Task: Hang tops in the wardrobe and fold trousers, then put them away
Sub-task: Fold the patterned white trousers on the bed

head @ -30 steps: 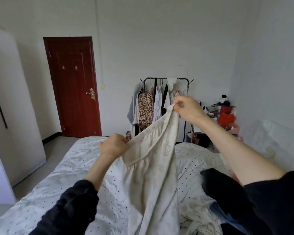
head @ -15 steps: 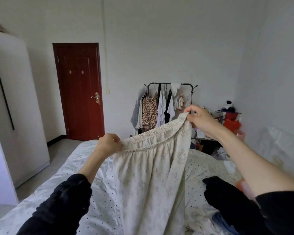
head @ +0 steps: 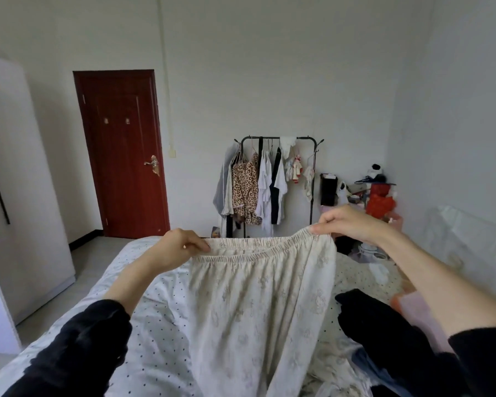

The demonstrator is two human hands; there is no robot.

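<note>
Trousers (head: 258,305) are held up by the waistband at the centre of the frame, above the bed (head: 155,325).

The elastic waistband is pinched at its left end by the left hand (head: 175,250) and at its right end by the right hand (head: 347,224), and is stretched level between them. The cream cloth hangs down to the lower edge. A dark garment (head: 384,333) lies at lower right. A clothes rack (head: 269,181) stands behind, a red door (head: 123,153) at left.

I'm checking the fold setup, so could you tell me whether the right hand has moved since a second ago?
Yes. The right hand has dropped: earlier it was level with the garments on the clothes rack, now it pinches the trousers' waistband below them.
</note>
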